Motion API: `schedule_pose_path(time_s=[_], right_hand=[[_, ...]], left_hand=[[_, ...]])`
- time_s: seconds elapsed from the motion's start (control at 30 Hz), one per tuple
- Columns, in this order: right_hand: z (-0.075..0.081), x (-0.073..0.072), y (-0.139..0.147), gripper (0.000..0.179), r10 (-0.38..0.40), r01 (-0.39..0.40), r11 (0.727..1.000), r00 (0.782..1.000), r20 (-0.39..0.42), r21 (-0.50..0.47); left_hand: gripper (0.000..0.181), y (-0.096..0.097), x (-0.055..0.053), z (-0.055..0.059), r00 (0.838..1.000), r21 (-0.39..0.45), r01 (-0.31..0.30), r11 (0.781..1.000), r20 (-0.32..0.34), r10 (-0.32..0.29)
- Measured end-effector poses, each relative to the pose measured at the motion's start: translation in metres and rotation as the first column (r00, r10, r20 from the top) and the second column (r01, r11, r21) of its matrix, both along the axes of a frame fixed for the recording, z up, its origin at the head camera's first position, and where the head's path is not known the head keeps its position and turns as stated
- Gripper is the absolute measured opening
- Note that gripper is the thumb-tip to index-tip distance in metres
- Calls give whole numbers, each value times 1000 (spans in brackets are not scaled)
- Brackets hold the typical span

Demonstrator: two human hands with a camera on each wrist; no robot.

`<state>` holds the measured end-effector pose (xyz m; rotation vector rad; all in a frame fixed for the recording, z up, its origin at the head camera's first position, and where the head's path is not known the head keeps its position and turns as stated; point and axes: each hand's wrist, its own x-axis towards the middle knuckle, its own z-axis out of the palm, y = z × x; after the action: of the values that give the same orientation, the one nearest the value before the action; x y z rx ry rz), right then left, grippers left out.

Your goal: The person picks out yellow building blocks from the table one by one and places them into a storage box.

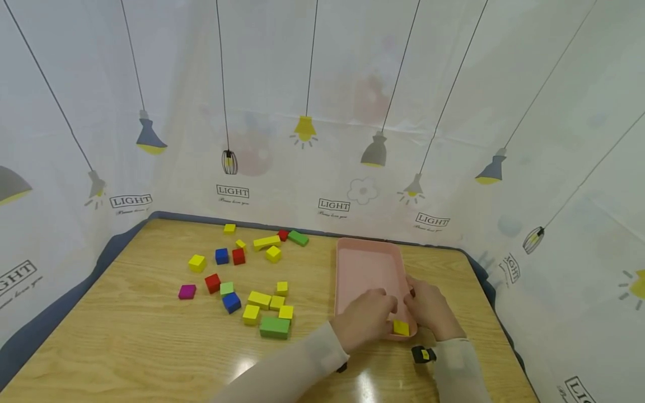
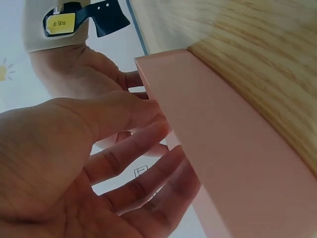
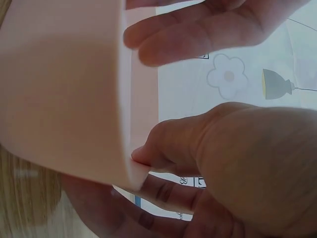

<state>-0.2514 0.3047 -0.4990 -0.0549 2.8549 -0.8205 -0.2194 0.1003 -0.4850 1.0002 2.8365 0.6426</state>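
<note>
A pink tray [image 1: 370, 268] stands on the wooden table. My right hand [image 1: 430, 308] grips its right wall close to the near corner, the thumb [image 3: 158, 141] over the rim inside and the other fingers outside. My left hand [image 1: 365, 319] reaches over the tray's near left part, fingers [image 2: 153, 198] pointing down past the rim. The thumb and index tips sit close together behind the wall, so whether they hold anything is hidden. A yellow block [image 1: 401, 328] lies inside the tray at the near right corner, just right of the left hand.
Left of the tray, several loose blocks lie scattered, among them a green block [image 1: 275, 327], a blue block [image 1: 232, 302], a red block [image 1: 213, 283] and a magenta block [image 1: 187, 291]. A printed cloth [image 1: 282, 184] hangs behind the table's far edge.
</note>
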Motion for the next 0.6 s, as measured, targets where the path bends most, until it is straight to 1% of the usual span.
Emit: schedule_pose_path(time_s=[0.13,0.27,0.37,0.43,0.53,0.6], right_hand=[[1,1,-1,62,-4,4,1000,1000,6,-7],[0,0,-1,62,-7,7,1000,1000,6,3],[0,0,-1,62,-9,9,1000,1000,7,13],[1,-1,-1,62,-13,13,1000,1000,15,20],[1,-3,-1,63,-23,22,999,999,27,38],[2,-3,-1,63,-23,22,999,999,34,48]], left_hand=[[22,-6,1,1,1000,13,-18,1000,3,18],[22,-16,3,3,999,9,-27,1000,-45,28],[20,-28,4,8,996,21,-20,1000,-88,22],[20,-37,5,12,995,26,-24,999,-100,27],[22,-52,6,16,993,19,-45,999,-104,46],[23,-62,7,16,994,13,-69,998,-85,70]])
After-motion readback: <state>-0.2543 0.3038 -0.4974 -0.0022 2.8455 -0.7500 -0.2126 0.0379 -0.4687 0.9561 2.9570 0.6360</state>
